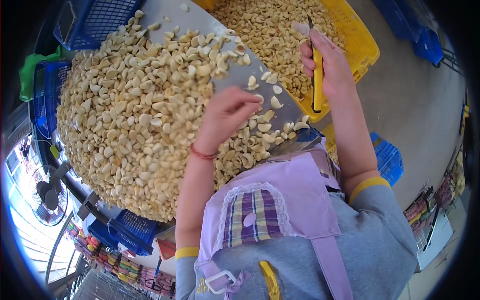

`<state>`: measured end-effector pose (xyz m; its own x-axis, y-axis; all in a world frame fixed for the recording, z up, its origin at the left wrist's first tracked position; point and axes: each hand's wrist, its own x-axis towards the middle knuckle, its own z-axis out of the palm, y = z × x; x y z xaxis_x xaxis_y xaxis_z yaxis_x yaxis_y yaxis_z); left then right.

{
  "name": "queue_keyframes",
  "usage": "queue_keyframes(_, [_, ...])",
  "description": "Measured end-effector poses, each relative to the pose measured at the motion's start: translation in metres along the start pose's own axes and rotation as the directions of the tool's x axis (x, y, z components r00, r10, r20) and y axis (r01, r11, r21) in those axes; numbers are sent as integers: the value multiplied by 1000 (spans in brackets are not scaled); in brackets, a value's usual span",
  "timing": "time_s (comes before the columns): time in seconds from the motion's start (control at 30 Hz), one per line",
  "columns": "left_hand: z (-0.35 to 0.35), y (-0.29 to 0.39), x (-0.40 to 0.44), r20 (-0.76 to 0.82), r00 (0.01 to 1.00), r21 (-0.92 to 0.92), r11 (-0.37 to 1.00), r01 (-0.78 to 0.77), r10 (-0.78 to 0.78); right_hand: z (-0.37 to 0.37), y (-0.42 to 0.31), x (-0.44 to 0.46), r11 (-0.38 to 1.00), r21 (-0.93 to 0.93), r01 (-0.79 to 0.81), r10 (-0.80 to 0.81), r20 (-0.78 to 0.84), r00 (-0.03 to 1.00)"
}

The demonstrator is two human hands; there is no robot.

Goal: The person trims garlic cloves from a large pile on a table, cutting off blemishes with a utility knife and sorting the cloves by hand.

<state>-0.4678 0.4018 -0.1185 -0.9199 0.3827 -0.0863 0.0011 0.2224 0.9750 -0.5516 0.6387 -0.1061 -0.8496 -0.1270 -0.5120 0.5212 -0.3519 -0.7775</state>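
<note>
My right hand (327,57) is closed around a yellow utility knife (317,75), with its dark blade end pointing away from me. A pale, whitish thing shows by the fingertips of that hand, too unclear to name. Slightly blurred, my left hand (227,115) hovers over the near part of the heap with thumb and fingers pinched together. A white clove shows right at those fingertips; I cannot tell whether it is gripped or lies behind them. Peeled garlic cloves (135,115) form a large heap on a grey metal table (230,80), with several loose ones near its right edge.
A yellow basket (362,45) full of cloves stands at the table's right side. Blue baskets (102,25) sit along the left rim, another blue basket (390,160) on the floor at right. At far left is a fan (47,195). A yellow tool (270,280) shows against my clothing.
</note>
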Motion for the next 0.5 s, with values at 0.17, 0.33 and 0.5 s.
queue_keyframes(0.17, [49,-18,24,232,970,645,735,-210,73,5,0,-11,999,44,-29,30,-14,999])
queue_keyframes(0.33, [33,-27,17,-44,997,-161,986,48,-56,5,5,-24,990,-119,70,-58,105,993])
queue_keyframes(0.5, [14,3,-4,-80,903,-848,505,161,-422,21,15,-42,943,-332,-2,131,366,921])
